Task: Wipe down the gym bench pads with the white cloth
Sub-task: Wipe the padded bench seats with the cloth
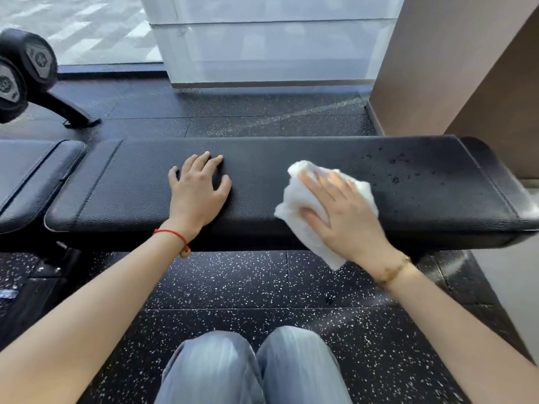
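long pad (pixel 291 182): black, textured, runs left to right across the view; dark wet droplets speckle its right end.
short pad (pixel 35 173): second black pad, just beside the long pad's left end, a narrow gap between them.
white cloth (pixel 303 205): crumpled, on the long pad right of centre; its lower corner hangs over the near edge.
right hand (pixel 344 217): lies flat on the white cloth, fingers straight and spread, pressing it to the pad; slightly blurred; a gold bracelet (pixel 390 272) on the wrist.
left hand (pixel 198 191): palm down on the long pad near its middle, fingers straight and spread, holding nothing; a red string (pixel 172 234) on the wrist.
dumbbells (pixel 26 68): black, on a rack at upper left.
floor (pixel 233 287): black, white-speckled rubber tiles.
knees (pixel 256 365): in light blue jeans, at the bottom.
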`<state>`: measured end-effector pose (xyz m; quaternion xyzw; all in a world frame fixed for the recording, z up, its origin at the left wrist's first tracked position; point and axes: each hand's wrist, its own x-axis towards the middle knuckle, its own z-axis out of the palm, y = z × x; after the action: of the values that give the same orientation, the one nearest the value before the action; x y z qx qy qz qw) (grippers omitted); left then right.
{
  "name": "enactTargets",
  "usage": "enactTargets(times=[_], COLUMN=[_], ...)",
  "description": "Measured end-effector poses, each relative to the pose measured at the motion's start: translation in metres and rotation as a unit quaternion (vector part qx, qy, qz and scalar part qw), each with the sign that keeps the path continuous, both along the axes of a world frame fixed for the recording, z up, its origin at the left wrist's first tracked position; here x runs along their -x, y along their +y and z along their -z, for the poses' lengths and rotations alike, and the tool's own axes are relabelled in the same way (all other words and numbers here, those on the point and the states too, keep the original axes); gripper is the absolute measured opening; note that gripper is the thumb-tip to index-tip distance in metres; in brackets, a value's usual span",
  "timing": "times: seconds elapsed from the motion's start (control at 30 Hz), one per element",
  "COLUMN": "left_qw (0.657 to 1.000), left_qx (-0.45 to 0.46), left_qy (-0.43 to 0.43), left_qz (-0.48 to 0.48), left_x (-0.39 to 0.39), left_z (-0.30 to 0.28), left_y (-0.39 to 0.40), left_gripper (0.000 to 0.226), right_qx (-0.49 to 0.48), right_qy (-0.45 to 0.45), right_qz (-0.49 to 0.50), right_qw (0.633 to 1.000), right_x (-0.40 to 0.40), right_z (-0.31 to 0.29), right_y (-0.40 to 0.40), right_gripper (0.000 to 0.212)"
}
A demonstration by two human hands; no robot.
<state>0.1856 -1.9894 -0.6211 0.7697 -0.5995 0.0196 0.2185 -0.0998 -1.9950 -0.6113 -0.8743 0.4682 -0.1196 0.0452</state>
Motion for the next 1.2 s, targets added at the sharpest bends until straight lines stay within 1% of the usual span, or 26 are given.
enactTargets(times=[0.07, 0.1, 0.17, 0.2, 0.27, 0.33, 0.37, 0.43, 0.5, 0.63, 0.7, 0.8, 0.9, 1.0, 1.07, 1.13, 1.2], left_qw=[1.000, 1.000, 1.000, 1.000, 1.000, 1.000, 0.999, 0.998, 0.998, 0.996, 0.994, 0.990, 0.990, 0.992, 0.994, 0.997, 0.998], left_qx=[-0.004, -0.005, -0.010, -0.014, -0.014, -0.003, 0.005, 0.013, 0.009, 0.004, 0.000, -0.001, -0.016, -0.042, -0.052, -0.042, -0.028], left_qy=[0.000, 0.000, 0.001, 0.002, 0.005, -0.010, -0.024, -0.034, -0.011, 0.031, 0.038, 0.034, 0.033, 0.027, 0.019, 0.011, 0.003], left_qz=[0.003, 0.004, 0.004, 0.004, 0.008, 0.027, 0.041, 0.060, 0.064, 0.078, 0.102, 0.136, 0.135, 0.116, 0.092, 0.071, 0.059], left_x=[0.001, 0.001, 0.002, 0.003, 0.004, 0.005, 0.006, 0.007, 0.009, 0.031, 0.055, 0.093, 0.129, 0.161, 0.175, 0.181, 0.180], left_z=[0.000, 0.000, 0.000, -0.001, -0.001, -0.001, -0.001, -0.003, -0.007, -0.024, -0.029, -0.028, -0.021, -0.013, -0.008, -0.003, 0.001], left_y=[0.000, 0.000, -0.001, -0.001, -0.001, 0.000, 0.001, 0.003, 0.002, -0.011, -0.017, -0.022, -0.025, -0.027, -0.028, -0.031, -0.032], left_gripper=[0.050, 0.050, 0.050, 0.050, 0.050, 0.048, 0.046, 0.042, 0.038, 0.040, 0.043, 0.046, 0.049, 0.050, 0.051, 0.051, 0.050], right_qx=[0.012, 0.009, -0.013, -0.022, -0.031, -0.025, -0.022, -0.018, -0.018, -0.022, -0.018, -0.006, -0.005, -0.050, -0.076, -0.065, -0.049], right_qy=[-0.010, 0.002, 0.043, 0.044, 0.048, 0.081, 0.090, 0.068, 0.039, 0.020, 0.025, 0.027, 0.035, 0.061, 0.063, 0.050, 0.045], right_qz=[0.058, 0.091, 0.140, 0.149, 0.129, 0.082, 0.063, 0.047, 0.042, 0.039, 0.072, 0.155, 0.227, 0.253, 0.230, 0.182, 0.118], right_qw=[0.998, 0.996, 0.989, 0.988, 0.990, 0.993, 0.994, 0.996, 0.998, 0.999, 0.997, 0.988, 0.973, 0.964, 0.968, 0.980, 0.991], right_x=[0.027, 0.035, 0.034, 0.025, -0.001, -0.031, -0.042, -0.053, -0.050, -0.024, -0.005, 0.036, 0.079, 0.098, 0.091, 0.074, 0.059], right_z=[0.000, -0.002, -0.006, -0.008, -0.013, -0.017, -0.016, -0.010, -0.006, -0.007, -0.006, 0.000, 0.000, -0.002, -0.009, -0.013, -0.016], right_y=[-0.008, -0.019, -0.046, -0.059, -0.071, -0.064, -0.056, -0.035, -0.015, 0.010, 0.014, 0.013, -0.012, -0.066, -0.095, -0.110, -0.106], right_gripper=[0.064, 0.062, 0.063, 0.062, 0.061, 0.072, 0.073, 0.063, 0.063, 0.064, 0.064, 0.063, 0.064, 0.066, 0.068, 0.068, 0.065])
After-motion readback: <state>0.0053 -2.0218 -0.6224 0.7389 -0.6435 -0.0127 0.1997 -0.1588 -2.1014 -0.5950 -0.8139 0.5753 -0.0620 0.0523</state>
